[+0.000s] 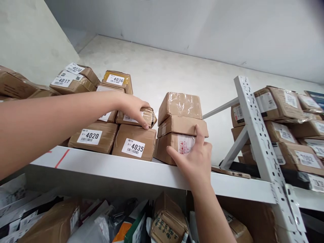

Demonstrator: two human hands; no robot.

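Observation:
My left hand (pixel 133 107) reaches across the top shelf and grips a small taped cardboard parcel (pixel 147 116) that rests on the box labelled 4035 (pixel 134 141). My right hand (pixel 196 158) grasps the lowest box (pixel 174 145) of a stack of three brown parcels, thumb on its front and forefinger up against the middle box (pixel 181 126). The top box (pixel 180 104) of that stack is wrapped in shiny tape. Left of 4035 sits the box labelled 4020 (pixel 92 136).
More labelled parcels, 4017 (pixel 68 82) and 4036 (pixel 117 81), lie behind on the white shelf (pixel 121 168). A perforated metal upright (pixel 260 141) divides off stacked parcels (pixel 286 128) at right. A phone (pixel 231 172) lies on the shelf edge. Bags and boxes fill the shelf below (pixel 101 222).

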